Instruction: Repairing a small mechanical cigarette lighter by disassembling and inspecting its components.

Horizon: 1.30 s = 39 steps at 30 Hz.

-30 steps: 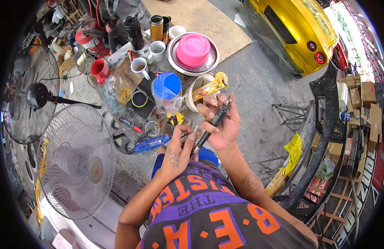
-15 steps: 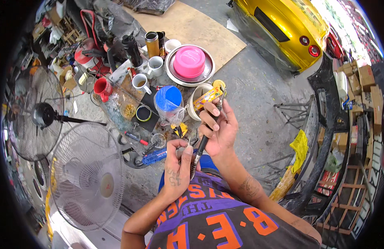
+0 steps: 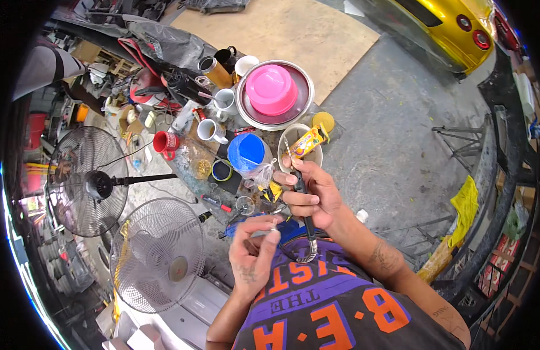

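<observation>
My right hand (image 3: 319, 198) is wrapped round a black pen-shaped rotary-tool handpiece (image 3: 308, 226), held nearly upright. A thin metal bit (image 3: 288, 147) points up from its top, and a spring-sleeved flexible shaft (image 3: 308, 256) curves from its lower end against my shirt. To the left and lower, my left hand (image 3: 252, 248) pinches a small pale piece (image 3: 274, 224) between thumb and fingertip; it is too small to name. Beyond my right fingers stands a whitish tub (image 3: 285, 135) with a yellow packet (image 3: 309, 142) across its rim.
A low cluttered table holds a lidded blue container (image 3: 246, 153) in plastic, several mugs (image 3: 210, 130), a black flask (image 3: 185, 84) and a steel basin (image 3: 240, 96) with a pink bowl (image 3: 270, 90). Fans (image 3: 159, 256) stand at left. A yellow car body (image 3: 462, 35) is at far right.
The view has shifted. My hands have moved further apart, and the handpiece's top now leans left instead of right. The left hand keeps its pinch.
</observation>
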Each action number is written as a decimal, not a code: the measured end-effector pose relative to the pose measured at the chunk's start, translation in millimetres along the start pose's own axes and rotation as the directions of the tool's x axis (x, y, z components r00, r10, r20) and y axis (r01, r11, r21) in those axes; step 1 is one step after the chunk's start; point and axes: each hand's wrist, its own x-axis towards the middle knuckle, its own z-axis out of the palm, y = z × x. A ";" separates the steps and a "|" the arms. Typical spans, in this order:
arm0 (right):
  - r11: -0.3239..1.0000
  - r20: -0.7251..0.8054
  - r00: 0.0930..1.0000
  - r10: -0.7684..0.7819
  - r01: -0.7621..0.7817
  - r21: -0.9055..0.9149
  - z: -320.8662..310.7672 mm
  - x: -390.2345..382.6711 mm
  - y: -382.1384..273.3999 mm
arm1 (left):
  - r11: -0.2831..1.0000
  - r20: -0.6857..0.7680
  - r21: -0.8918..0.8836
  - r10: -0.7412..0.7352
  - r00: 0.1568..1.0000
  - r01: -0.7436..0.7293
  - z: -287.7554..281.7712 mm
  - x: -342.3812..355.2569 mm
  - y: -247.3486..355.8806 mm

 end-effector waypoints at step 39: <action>0.910 0.054 0.909 0.413 -0.414 0.020 -0.9 17.2 -13.7 | 0.922 0.208 -0.022 -0.374 0.904 0.387 -8.0 105.0 45.3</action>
